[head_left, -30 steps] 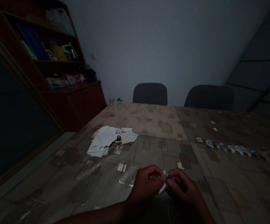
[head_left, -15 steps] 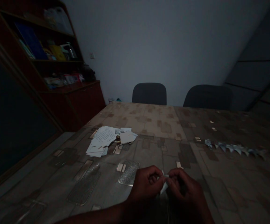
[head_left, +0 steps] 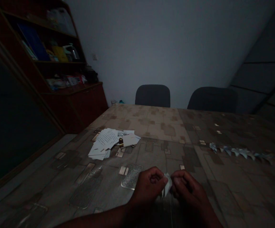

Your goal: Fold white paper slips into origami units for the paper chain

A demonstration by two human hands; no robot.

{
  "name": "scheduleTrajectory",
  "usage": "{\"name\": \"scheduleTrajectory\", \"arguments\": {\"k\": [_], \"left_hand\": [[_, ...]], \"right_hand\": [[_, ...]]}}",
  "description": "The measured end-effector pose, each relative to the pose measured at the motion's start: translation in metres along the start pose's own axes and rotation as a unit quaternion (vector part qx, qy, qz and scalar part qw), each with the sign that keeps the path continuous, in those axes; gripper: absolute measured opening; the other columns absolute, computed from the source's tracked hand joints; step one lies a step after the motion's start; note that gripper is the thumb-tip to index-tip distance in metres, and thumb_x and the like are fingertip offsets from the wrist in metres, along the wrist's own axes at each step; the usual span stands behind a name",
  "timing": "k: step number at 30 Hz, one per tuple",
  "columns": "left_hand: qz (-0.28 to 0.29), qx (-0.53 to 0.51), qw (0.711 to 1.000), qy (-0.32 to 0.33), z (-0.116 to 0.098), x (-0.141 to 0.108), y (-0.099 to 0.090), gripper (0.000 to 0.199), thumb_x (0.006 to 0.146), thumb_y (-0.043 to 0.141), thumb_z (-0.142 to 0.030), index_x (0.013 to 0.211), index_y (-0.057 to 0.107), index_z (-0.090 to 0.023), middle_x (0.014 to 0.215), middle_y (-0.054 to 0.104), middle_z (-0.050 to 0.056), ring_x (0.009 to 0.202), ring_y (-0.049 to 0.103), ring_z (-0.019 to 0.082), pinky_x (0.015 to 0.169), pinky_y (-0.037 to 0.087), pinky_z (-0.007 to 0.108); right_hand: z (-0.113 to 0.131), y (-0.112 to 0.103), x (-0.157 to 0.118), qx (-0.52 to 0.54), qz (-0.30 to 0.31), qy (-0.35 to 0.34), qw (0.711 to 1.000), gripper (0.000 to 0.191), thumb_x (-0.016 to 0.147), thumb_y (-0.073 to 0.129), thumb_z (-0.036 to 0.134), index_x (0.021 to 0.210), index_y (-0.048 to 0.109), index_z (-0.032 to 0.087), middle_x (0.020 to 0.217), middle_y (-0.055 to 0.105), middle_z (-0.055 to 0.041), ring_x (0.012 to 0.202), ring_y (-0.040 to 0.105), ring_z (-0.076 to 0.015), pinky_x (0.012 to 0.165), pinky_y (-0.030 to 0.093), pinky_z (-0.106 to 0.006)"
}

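Near the table's front edge, my left hand [head_left: 149, 183] pinches a small piece of folded white paper [head_left: 167, 186] between thumb and fingers. The paper stands tilted, its broad face showing. My right hand [head_left: 187, 186] is closed at the paper's right edge, with thumb and forefinger together. Whether those fingertips grip the paper is too dark to tell. Farther off on the right lies a row of several small folded paper pieces [head_left: 243, 152]. A loose pile of white paper slips [head_left: 106, 141], some with writing, lies to the left beyond my hands.
A patterned cloth covers the table [head_left: 151, 122]. Two dark chairs [head_left: 152, 95] stand at its far side, before a pale wall. On the left rises a brown shelf cabinet [head_left: 80, 104] holding bags, folders and a kettle [head_left: 73, 52]. The room is dim.
My right fingers have drawn slightly apart from the left ones. The folded paper has turned in my left hand and shows more of its face. The pile and row stay put.
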State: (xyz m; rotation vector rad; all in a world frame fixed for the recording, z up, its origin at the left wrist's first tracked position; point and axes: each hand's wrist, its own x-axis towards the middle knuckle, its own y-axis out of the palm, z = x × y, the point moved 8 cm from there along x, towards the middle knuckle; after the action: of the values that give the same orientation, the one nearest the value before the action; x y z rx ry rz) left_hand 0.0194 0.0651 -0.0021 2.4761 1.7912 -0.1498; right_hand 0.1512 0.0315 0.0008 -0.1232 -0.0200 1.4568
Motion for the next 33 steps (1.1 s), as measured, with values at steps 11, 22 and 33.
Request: {"name": "scheduleTrajectory", "arguments": {"k": [11,22,33], "left_hand": [[0.009,0.015,1.000,0.021,-0.001,-0.001,0.000,0.021,0.072,0.061,-0.033,0.064,0.054,-0.015,0.056,0.045,-0.004,0.054,0.040,0.010,0.051,0.029,0.021],[0.025,0.046,0.998,0.017,-0.005,-0.004,0.002,0.012,0.071,0.057,-0.025,0.068,0.059,-0.013,0.057,0.045,-0.005,0.055,0.040,0.010,0.052,0.030,0.021],[0.032,0.064,0.997,0.020,-0.005,-0.004,0.003,0.014,0.070,0.061,-0.026,0.072,0.063,-0.012,0.057,0.047,-0.004,0.056,0.042,0.011,0.053,0.032,0.021]], "right_hand": [[-0.008,0.004,0.003,-0.011,0.008,-0.002,1.000,0.031,0.073,0.066,0.049,0.074,0.059,0.019,0.058,0.047,0.0053,0.052,0.042,-0.0116,0.050,0.032,-0.022],[0.004,-0.002,0.004,-0.084,-0.012,-0.038,0.996,0.020,0.070,0.064,0.039,0.073,0.060,0.019,0.056,0.053,0.0043,0.051,0.048,-0.0123,0.051,0.036,-0.023],[0.007,-0.002,0.004,-0.101,-0.009,-0.047,0.994,0.018,0.074,0.061,0.037,0.072,0.058,0.020,0.056,0.050,0.0048,0.053,0.047,-0.0133,0.051,0.034,-0.023]]}}
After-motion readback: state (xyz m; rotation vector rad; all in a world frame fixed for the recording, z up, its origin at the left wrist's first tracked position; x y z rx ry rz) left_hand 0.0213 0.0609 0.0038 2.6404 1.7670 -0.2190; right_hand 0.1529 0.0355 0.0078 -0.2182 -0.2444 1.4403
